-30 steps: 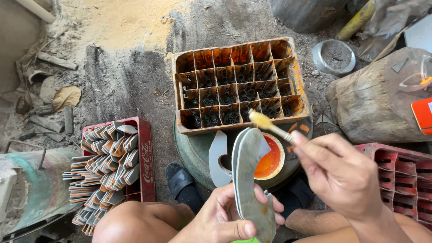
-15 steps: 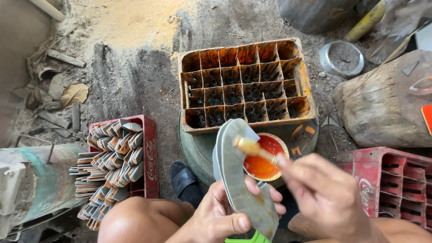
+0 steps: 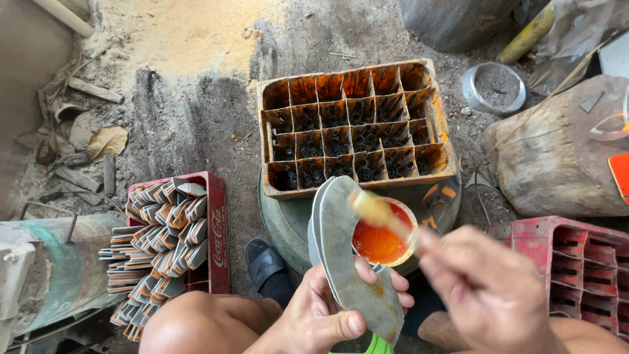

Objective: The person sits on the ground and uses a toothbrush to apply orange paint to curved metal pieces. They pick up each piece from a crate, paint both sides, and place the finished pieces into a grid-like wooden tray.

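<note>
A grey sole-shaped piece is gripped in the left hand, while a blurred brush is grasped by the right hand over a small bowl filled with orange liquid. At twelve o'clock from the bowl, a divided orange crate is seen with dark items in its cells; at nine o'clock, a red crate is packed with stacked grey pieces.

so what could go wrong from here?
1. The right hand swings a loaded brush over the bowl of orange glue; it may drip on the left hand.
2. The left hand pinches the grey sole piece only at its lower end; brushing may tip it.
</note>
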